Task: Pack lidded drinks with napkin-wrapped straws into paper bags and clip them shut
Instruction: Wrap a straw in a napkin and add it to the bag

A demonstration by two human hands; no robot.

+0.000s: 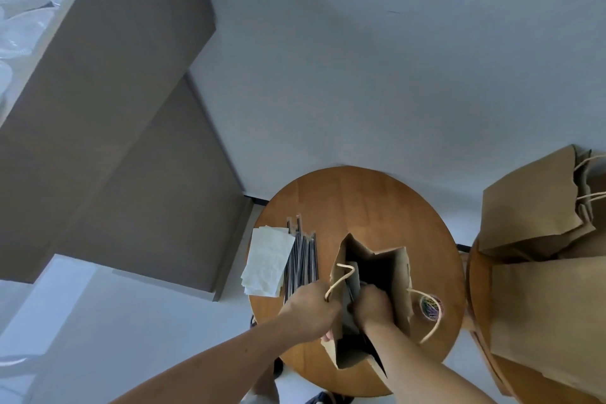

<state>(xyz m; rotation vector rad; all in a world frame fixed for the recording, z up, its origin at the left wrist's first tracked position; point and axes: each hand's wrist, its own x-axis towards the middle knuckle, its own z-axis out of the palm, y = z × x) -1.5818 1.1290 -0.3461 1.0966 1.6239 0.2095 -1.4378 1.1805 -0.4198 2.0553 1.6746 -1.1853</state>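
Observation:
An open brown paper bag (398,282) with twine handles stands on a round wooden table (360,203). My left hand (310,311) grips the bag's left rim beside a handle. My right hand (372,307) reaches down into the bag's mouth with curled fingers; what it holds is hidden in the dark interior. To the left of the bag lie a stack of white napkins (269,261) and a bundle of wrapped black straws (303,259). A small container of coloured paper clips (431,307) sits on the table just right of the bag.
Several brown paper bags (537,239) stand on a second table at the right. A tall brown cabinet (124,102) fills the left, with clear plastic lids (23,6) on a shelf at the top left. The white wall lies behind the table.

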